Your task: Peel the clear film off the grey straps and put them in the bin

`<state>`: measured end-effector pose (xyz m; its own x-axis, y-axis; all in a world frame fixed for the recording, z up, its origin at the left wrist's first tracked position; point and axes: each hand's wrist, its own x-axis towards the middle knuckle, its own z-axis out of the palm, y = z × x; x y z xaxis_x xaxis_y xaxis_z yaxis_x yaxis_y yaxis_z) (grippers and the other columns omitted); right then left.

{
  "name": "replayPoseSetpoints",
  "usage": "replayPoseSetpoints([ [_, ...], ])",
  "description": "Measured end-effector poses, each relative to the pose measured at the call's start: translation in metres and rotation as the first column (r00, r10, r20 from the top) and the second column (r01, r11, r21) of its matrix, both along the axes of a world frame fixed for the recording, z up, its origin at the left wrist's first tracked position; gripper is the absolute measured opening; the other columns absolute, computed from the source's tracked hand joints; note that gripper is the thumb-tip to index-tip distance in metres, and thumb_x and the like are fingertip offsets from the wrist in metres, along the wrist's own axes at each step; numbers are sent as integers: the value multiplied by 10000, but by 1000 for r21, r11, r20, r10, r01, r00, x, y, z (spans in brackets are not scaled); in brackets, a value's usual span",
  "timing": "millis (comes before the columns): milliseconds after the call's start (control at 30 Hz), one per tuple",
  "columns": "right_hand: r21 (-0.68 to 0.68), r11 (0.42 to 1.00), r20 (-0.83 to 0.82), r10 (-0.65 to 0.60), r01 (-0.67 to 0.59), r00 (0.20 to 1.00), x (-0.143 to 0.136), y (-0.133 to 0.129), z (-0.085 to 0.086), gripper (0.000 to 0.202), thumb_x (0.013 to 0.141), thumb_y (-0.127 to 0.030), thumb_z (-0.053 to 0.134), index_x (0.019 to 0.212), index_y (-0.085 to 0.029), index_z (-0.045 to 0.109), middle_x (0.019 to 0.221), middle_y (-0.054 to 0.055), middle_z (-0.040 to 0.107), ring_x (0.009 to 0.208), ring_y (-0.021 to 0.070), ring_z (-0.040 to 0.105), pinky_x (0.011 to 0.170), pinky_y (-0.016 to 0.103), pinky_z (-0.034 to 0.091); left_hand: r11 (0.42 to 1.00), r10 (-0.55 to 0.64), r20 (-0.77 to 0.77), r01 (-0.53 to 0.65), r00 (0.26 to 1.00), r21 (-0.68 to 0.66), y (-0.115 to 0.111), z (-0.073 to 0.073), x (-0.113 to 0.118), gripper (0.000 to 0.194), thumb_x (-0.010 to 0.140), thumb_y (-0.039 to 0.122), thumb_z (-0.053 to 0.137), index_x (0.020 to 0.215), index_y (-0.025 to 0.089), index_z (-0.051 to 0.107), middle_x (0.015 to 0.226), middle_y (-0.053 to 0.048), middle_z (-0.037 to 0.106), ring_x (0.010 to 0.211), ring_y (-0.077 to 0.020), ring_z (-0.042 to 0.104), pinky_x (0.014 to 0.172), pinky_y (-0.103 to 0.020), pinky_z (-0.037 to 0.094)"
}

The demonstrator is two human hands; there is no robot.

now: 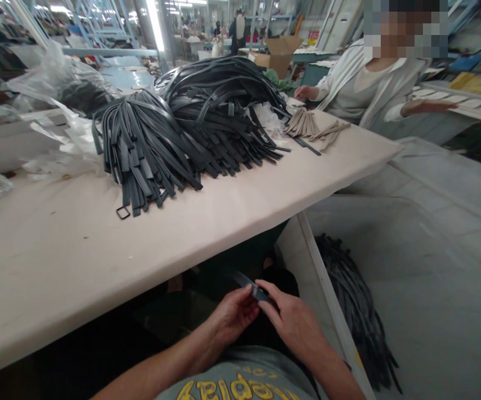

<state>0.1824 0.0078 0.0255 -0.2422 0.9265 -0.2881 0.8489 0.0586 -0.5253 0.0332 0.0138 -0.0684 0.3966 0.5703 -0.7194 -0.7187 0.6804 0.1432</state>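
Low over my lap, beyond the table's edge, both hands meet on one dark strap [260,294]. My left hand [236,314] pinches it between thumb and fingers, with a short length sticking out to the upper left. From the other side my right hand [288,311] grips the strap, thumb and forefinger closed about it. The rest of this strap is hidden by my hands. On the table in front lies a large heap of similar dark straps [223,105], their cut ends towards me. A small black rectangular ring [122,213] lies by the near ends.
The pale covered table [223,222] spans the view. Beige strips [307,126] lie right of the heap, clear plastic bags [65,83] left. A white bin [390,250] at my right holds dark straps [357,311]. A person [361,83] sits across, near an open cardboard box [279,55].
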Motion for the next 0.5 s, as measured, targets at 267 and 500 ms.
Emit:
replayPoseSetpoints([
  [267, 179, 943, -200, 313, -279, 928, 55, -40, 58, 499, 795, -177, 711, 1248, -344, 583, 1143, -23, 718, 1028, 188, 687, 855, 232, 563, 992, 51, -70, -59, 996, -112, 21, -10, -24, 129, 939, 167, 562, 900, 86, 655, 738, -67, 750, 541, -133, 696, 464, -196, 555],
  [500, 520, 818, -180, 386, -246, 905, 34, -25, 33, 443, 824, -19, 430, 1166, -239, 608, 966, 17, 746, 871, 165, 709, 761, 247, 548, 994, -4, -18, 2, 1000, -112, 15, -1, -18, 119, 927, 187, 586, 898, 97, 659, 721, -69, 746, 558, -151, 704, 498, -214, 567],
])
